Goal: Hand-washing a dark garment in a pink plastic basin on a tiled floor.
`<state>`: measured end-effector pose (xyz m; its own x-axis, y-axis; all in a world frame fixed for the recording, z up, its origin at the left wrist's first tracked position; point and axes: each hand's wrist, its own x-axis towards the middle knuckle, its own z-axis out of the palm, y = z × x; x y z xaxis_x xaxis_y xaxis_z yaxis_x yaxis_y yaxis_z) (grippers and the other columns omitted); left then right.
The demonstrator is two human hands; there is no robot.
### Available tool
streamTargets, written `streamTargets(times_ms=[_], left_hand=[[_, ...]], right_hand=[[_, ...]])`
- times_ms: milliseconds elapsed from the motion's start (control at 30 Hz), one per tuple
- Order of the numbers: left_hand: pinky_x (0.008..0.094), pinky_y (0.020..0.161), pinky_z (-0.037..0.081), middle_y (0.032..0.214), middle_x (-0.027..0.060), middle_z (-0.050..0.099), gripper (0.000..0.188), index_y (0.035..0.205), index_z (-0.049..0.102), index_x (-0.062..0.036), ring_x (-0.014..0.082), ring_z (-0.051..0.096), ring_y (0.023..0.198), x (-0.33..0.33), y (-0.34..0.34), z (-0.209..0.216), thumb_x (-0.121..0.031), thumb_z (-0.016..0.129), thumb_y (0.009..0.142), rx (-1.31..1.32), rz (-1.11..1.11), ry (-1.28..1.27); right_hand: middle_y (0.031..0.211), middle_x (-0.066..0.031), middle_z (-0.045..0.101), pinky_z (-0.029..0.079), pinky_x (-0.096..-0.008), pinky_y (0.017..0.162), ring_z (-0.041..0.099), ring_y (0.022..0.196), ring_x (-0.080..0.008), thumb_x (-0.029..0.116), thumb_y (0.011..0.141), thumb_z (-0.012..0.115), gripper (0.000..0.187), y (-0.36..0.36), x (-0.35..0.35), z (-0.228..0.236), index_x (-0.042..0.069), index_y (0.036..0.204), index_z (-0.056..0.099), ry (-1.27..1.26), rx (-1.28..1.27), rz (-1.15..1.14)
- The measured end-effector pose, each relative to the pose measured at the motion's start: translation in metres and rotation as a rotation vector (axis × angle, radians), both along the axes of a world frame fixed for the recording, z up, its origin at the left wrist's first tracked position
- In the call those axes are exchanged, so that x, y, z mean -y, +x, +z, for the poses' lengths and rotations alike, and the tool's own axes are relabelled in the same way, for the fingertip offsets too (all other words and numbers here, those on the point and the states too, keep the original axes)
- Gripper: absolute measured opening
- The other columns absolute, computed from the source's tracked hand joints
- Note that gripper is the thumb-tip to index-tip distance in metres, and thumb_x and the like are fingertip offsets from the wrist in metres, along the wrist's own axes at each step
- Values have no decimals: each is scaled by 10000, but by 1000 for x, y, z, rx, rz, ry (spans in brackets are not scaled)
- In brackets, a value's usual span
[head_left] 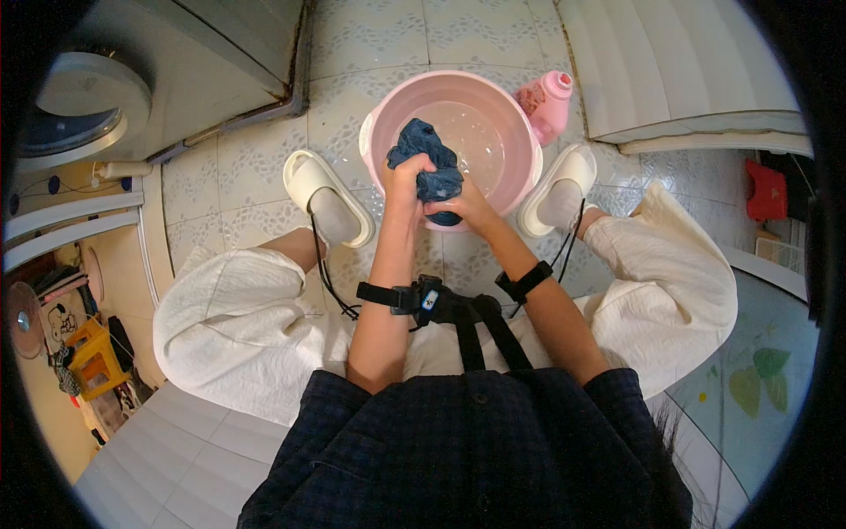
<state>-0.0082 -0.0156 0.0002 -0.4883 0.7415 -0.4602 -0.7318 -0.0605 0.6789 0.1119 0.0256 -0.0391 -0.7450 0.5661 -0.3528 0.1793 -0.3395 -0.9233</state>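
Observation:
A bunched dark blue cloth (425,145) is gripped in both of my hands over the near left part of a pink basin (523,141). My left hand (406,179) is closed round its left side, thumb on top. On the right, lower down, my right hand (469,208) is closed round the near end of the cloth. Some fingers of each hand are hidden by the fabric. Shallow, clear-looking liquid shows in the basin's bottom. Whether the cloth touches it I cannot tell.
A pink bottle (551,113) stands against the basin's right rim. My feet, in white slippers (352,220), flank the basin on the tiled floor (370,40). At far left is a front-loading washing machine (132,97); a white panelled unit (679,62) stands at far right.

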Motion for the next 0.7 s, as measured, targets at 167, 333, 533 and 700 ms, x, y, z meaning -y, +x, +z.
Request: streamTargets(times_ms=[167,333,533,700], left_hand=[[305,678,496,810,82,594,265,892,577,-12,203,597,730,-6,-6,4,-28,589,628,-85,-180,-123],[305,779,473,994,113,612,401,1063,575,6,208,598,886,-5,-9,-2,-281,653,794,-257,-149,-288],[315,870,420,1160,139,545,597,1182,517,15,212,541,1003,-3,-14,-17,-496,495,873,-370,-111,-311],[318,856,425,1188,125,525,650,1232,474,14,208,530,992,0,-17,-45,-538,423,892,-202,-109,-491]], right_hand=[[1132,-93,541,421,-314,897,533,1010,-186,152,610,807,794,5,-8,18,10,1268,386,38,17,20],[1200,-101,500,424,-312,916,509,1067,-185,111,708,759,771,11,-22,18,-17,1324,313,-68,10,-36],[1135,-128,556,439,-302,891,541,1031,-200,178,655,799,690,13,-35,28,-33,1222,468,12,-26,-281],[1150,-119,563,475,-333,864,575,1010,-224,156,824,650,436,28,-61,16,-4,1193,481,-341,-335,-766]])
